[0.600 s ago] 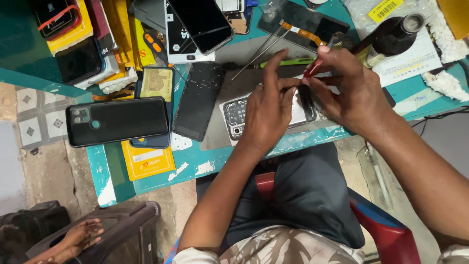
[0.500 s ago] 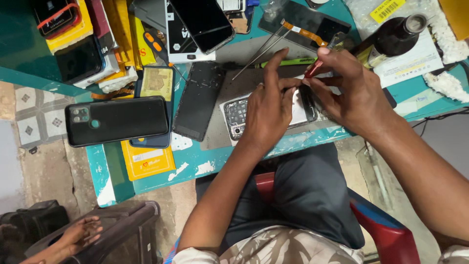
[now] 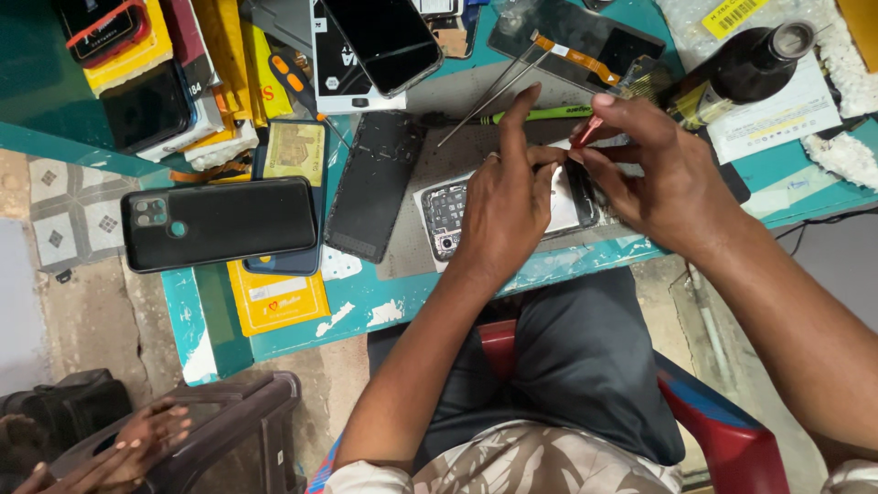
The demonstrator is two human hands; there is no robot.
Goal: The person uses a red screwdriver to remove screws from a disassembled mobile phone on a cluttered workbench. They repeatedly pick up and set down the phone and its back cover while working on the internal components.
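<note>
An opened phone (image 3: 450,209) with its insides showing lies on a grey work mat (image 3: 466,110) on the teal table. My left hand (image 3: 505,197) rests on the phone, index finger raised, thumb and finger pinched near its right part. My right hand (image 3: 651,165) meets it from the right and grips a small red-handled tool (image 3: 585,135) whose tip points down at the phone. A black phone back panel (image 3: 375,183) lies just left of the opened phone. Most of the phone's middle is hidden under my left hand.
A black phone (image 3: 219,221) lies face down at the table's left edge over a yellow box (image 3: 274,297). Metal tweezers (image 3: 489,91), a green screwdriver (image 3: 540,114), a dark bottle (image 3: 745,69), stacked phones and screens crowd the back. Another person's hand (image 3: 146,430) rests on a stool, lower left.
</note>
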